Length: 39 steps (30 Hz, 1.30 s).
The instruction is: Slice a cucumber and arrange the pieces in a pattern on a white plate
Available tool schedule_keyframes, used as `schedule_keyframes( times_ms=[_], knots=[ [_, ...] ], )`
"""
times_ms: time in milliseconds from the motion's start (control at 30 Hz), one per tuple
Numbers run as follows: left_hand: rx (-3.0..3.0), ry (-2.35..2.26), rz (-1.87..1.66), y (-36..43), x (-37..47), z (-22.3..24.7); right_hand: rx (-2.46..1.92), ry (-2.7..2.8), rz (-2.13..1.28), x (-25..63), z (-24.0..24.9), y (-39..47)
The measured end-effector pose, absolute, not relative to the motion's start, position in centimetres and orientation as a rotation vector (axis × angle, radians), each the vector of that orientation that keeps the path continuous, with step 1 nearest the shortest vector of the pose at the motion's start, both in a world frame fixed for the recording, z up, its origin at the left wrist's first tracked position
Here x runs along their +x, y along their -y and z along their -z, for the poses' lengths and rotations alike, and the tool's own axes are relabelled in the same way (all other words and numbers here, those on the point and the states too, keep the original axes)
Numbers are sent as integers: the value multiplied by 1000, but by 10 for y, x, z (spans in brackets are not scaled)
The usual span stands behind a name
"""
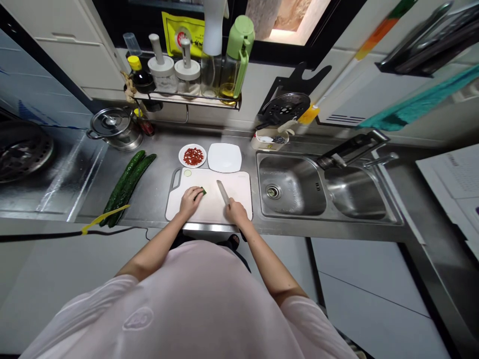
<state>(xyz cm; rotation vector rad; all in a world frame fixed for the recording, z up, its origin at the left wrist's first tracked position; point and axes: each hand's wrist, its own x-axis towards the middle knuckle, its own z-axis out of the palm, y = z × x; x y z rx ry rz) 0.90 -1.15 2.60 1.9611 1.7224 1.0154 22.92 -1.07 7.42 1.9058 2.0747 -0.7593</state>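
Jutting past left fingers point(195, 190): green cucumber piece point(203, 191), on cutting board point(209, 212).

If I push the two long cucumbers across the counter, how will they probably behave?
The cucumbers may roll sideways, being long and rounded. They look thick and nearly straight, so probably stiff. The smooth metal counter might let them slide.

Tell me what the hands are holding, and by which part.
The right hand holds a knife by its handle. The left hand holds a cucumber piece on the cutting board; the exact grip is hidden.
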Motion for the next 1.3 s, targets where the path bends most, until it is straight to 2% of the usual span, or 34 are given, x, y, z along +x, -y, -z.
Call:
schedule_keyframes(
  times_ms=[467, 1300],
  knots=[
    [2053, -1656, -962, 5, -1, -11, 1762, -2274, 755, 196, -99, 13],
    [2103, -1634, -942, 6, 0, -12, 1696, -2304, 770, 176, -100, 9]
  ],
)
